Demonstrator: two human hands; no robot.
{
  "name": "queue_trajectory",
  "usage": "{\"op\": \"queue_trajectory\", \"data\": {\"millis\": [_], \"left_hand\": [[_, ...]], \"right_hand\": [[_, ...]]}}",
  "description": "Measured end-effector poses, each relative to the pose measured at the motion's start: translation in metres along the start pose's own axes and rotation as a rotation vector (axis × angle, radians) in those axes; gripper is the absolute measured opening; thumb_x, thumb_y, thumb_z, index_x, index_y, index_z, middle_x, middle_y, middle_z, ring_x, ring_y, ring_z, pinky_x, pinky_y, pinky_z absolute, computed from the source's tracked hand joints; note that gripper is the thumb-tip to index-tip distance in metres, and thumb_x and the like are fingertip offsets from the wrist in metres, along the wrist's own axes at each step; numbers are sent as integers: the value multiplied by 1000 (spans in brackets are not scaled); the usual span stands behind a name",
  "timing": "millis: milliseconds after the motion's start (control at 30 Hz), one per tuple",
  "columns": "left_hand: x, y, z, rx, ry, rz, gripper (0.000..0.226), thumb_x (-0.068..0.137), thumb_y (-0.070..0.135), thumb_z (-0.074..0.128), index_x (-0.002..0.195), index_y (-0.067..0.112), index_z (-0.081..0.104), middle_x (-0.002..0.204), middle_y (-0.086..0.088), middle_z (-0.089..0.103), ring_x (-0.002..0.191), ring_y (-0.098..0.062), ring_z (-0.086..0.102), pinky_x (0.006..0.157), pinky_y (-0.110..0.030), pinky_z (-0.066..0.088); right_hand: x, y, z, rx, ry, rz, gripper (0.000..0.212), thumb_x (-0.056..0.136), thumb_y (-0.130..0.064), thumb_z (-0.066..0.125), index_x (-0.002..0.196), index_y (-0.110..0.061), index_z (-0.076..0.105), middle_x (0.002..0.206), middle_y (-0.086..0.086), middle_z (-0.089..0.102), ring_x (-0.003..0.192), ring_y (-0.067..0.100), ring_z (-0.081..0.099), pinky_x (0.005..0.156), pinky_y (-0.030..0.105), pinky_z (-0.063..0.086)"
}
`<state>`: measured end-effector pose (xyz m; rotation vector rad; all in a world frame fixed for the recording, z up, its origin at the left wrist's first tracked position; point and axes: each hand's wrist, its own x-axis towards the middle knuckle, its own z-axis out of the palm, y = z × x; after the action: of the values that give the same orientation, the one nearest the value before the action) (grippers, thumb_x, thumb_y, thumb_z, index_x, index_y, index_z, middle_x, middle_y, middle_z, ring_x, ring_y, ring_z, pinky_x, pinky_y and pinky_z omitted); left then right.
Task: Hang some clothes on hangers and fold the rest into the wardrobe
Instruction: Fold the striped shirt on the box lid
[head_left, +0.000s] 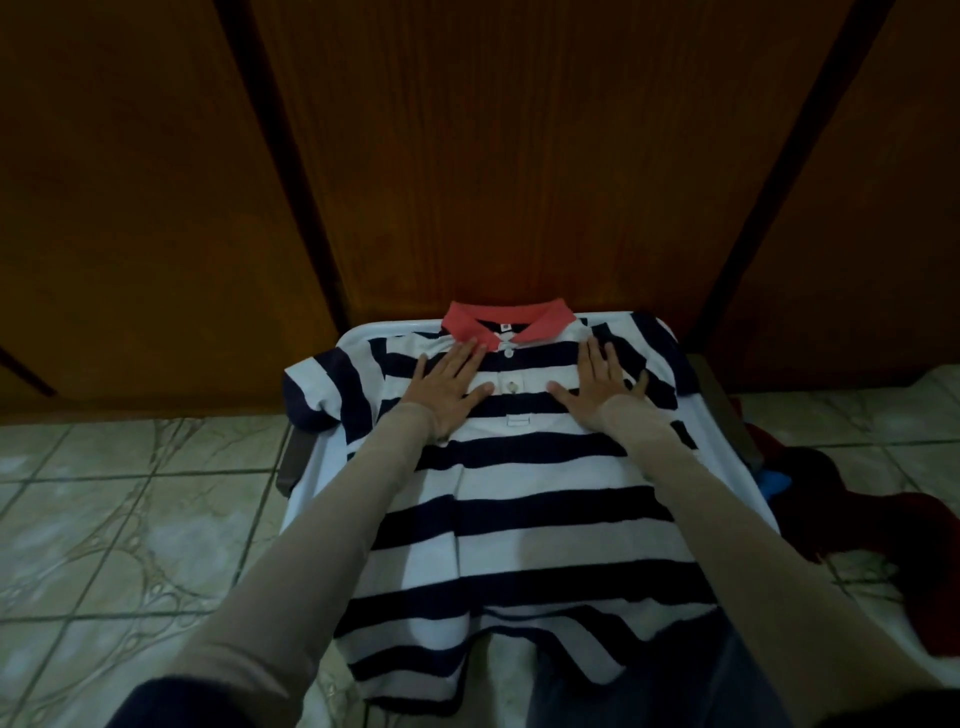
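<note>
A navy-and-white striped polo shirt (524, 499) with a coral collar lies face up, spread over a white plastic surface (358, 332). My left hand (449, 389) lies flat on the shirt's chest, left of the button placket, fingers straight and spread. My right hand (597, 389) presses flat on the chest to the right of the placket, fingers also spread. Both forearms wear beige sleeves. The shirt's hem hangs over the near edge toward me.
Closed brown wooden wardrobe doors (519, 156) stand right behind the white surface. A pile of dark red and blue clothes (810, 499) lies on the floor at the right. Pale marbled floor tiles (130, 519) spread to the left.
</note>
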<state>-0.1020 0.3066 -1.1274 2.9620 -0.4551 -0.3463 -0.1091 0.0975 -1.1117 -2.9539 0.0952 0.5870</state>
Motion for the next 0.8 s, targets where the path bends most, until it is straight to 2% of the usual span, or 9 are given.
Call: {"op": "queue_trajectory", "data": {"millis": [167, 233, 300, 400, 500, 600, 633, 700, 800], "left_hand": [[3, 2, -1, 18, -14, -9, 58, 101, 46, 14, 149, 27, -12, 157, 8, -16, 145, -9, -11, 115, -44, -9], [0, 3, -3, -8, -5, -7, 56, 102, 41, 16, 150, 25, -8, 158, 7, -13, 145, -10, -10, 115, -45, -7], [-9, 2, -6, -57, 38, 16, 53, 103, 32, 23, 151, 22, 5, 159, 4, -1, 146, -13, -2, 116, -43, -2], [-29, -10, -11, -117, 216, 65, 45, 96, 8, 39, 141, 14, 40, 150, -4, 33, 139, -22, 25, 116, -37, 16], [-59, -32, -18, -184, 258, 30, 42, 88, -2, 45, 125, 14, 57, 134, -7, 49, 126, -23, 40, 109, -33, 31], [-90, -53, -23, -193, 246, 29, 39, 85, -6, 49, 115, 14, 63, 123, -6, 55, 117, -22, 48, 103, -25, 35], [-99, -59, -25, -186, 239, 38, 36, 85, -5, 51, 112, 15, 64, 120, -6, 57, 114, -21, 51, 100, -23, 36], [-111, -67, -27, -178, 201, 35, 32, 85, -2, 57, 110, 17, 66, 118, -4, 60, 112, -21, 54, 99, -23, 38], [-123, -72, -29, -150, 117, -25, 35, 85, 2, 60, 115, 17, 64, 120, -2, 58, 112, -20, 54, 95, -27, 41]], "right_hand": [[-1, -3, 3, 5, 86, 7, 75, 97, -56, 21, 149, -15, -14, 156, -1, -20, 144, 15, -18, 112, 57, -4], [-8, -8, 6, -18, 182, 1, 70, 99, -47, 25, 149, -11, -9, 157, 2, -15, 145, 16, -14, 112, 57, -4], [-17, -14, 6, -16, 276, -61, 64, 100, -33, 35, 150, -10, 2, 158, 4, -6, 146, 16, -6, 113, 56, -1], [-30, -25, 3, 50, 342, -223, 48, 94, -14, 47, 140, -11, 35, 149, 8, 26, 139, 21, 22, 112, 45, 22], [-46, -43, -1, 170, 364, -378, 28, 89, -4, 51, 116, -9, 59, 123, 8, 47, 116, 22, 44, 95, 37, 42], [-67, -69, -1, 383, 264, -482, 23, 86, 0, 49, 91, -12, 68, 92, 3, 59, 72, 10, 52, 77, 32, 49], [-75, -78, 0, 424, 211, -517, 23, 86, 1, 50, 89, -12, 69, 90, 3, 63, 68, 8, 52, 75, 29, 50], [-90, -96, 3, 441, 119, -592, 23, 84, 1, 51, 89, -11, 70, 92, 5, 67, 72, 9, 56, 74, 23, 50], [-110, -117, 10, 472, -55, -641, 24, 84, 0, 49, 89, -12, 69, 76, 1, 63, 65, 10, 56, 65, 19, 49]]}}
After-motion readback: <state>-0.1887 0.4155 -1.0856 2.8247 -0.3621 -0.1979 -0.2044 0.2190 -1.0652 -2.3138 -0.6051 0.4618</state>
